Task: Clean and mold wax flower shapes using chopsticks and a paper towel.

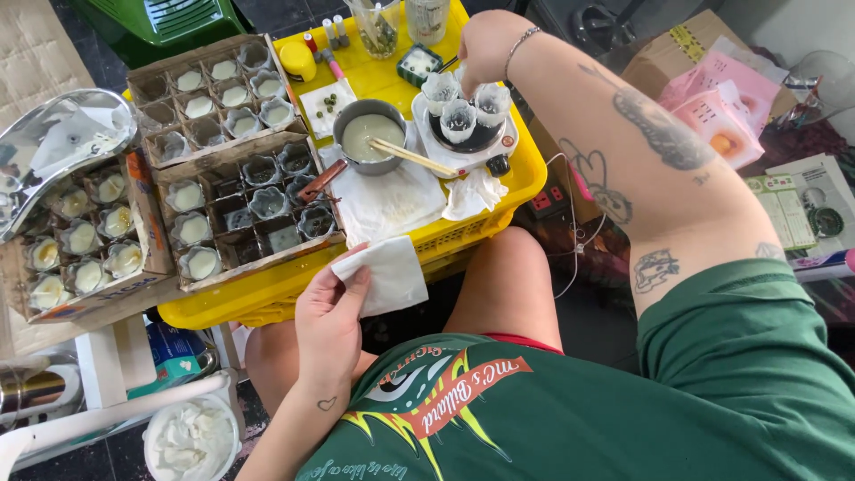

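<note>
- Right hand [485, 49] is at the far side of the yellow crate [525, 169], fingers curled down onto one of the small clear glass cups [440, 89] sitting on the round white warmer plate [508, 142]. Looks like it's pinching the rim.
- Those cups look light but fragile and probably slick; I'd hold one by the sides near the rim, not the thin lip.
- Left hand [331, 316] is closed on a folded white paper towel [385, 274] at the crate's near edge. Soft, floppy, weighs nothing, any pinch works.
- Just left of the cups: a metal pot [368, 134] of pale liquid with chopsticks [411, 158] resting across it.
- Further left, cardboard trays [233, 191] of filled cups.
</note>
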